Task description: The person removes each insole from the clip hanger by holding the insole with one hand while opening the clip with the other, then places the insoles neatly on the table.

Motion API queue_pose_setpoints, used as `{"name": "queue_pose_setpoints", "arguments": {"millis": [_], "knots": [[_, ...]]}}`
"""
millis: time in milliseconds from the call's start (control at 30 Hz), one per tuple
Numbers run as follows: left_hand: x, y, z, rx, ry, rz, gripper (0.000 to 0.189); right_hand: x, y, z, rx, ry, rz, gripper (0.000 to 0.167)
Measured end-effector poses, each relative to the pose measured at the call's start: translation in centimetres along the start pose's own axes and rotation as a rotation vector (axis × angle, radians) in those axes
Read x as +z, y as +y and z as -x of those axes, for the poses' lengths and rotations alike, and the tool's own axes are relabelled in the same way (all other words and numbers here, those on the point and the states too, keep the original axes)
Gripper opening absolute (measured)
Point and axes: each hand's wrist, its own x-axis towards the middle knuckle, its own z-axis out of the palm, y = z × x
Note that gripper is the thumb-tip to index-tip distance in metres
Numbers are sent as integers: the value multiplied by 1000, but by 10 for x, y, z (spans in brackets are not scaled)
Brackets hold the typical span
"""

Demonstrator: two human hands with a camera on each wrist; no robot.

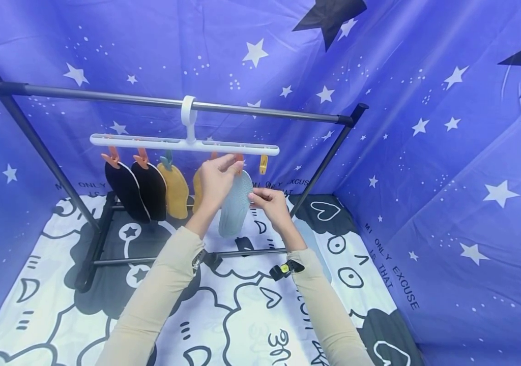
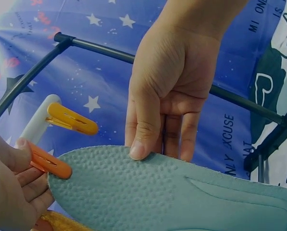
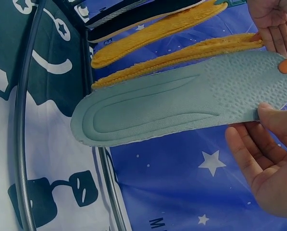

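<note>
A pale grey-green insole (image 1: 236, 203) with a dimpled end hangs near the right part of the white hanger (image 1: 150, 142). My left hand (image 1: 216, 180) pinches an orange clip (image 2: 51, 163), whose tip lies over the dimpled end of that insole. Thumb in front and fingers behind, my right hand (image 1: 271, 206) holds the insole's right edge just below the clip. A yellow clip (image 1: 263, 164) with nothing in it hangs at the hanger's right end. Behind my left hand is a mustard insole (image 3: 177, 57), partly covered in the head view.
Left on the hanger, two black insoles (image 1: 125, 195) hang from orange clips and another mustard insole (image 1: 175, 190) from a green clip (image 1: 166, 160). The hanger hooks over a dark metal rack's top bar (image 1: 118, 96). A patterned black-and-white cloth (image 1: 224, 315) lies beneath.
</note>
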Motion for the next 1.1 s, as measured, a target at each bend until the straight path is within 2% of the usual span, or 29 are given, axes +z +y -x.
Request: {"name": "queue_pose_setpoints", "arguments": {"millis": [633,1100], "knots": [[-5,8,1,-78,-9,-1,29,0,-1,0,19,-8,-3,26],[-3,6,1,-68,25,-15,25,-2,-5,2,10,-3,21,25]]}}
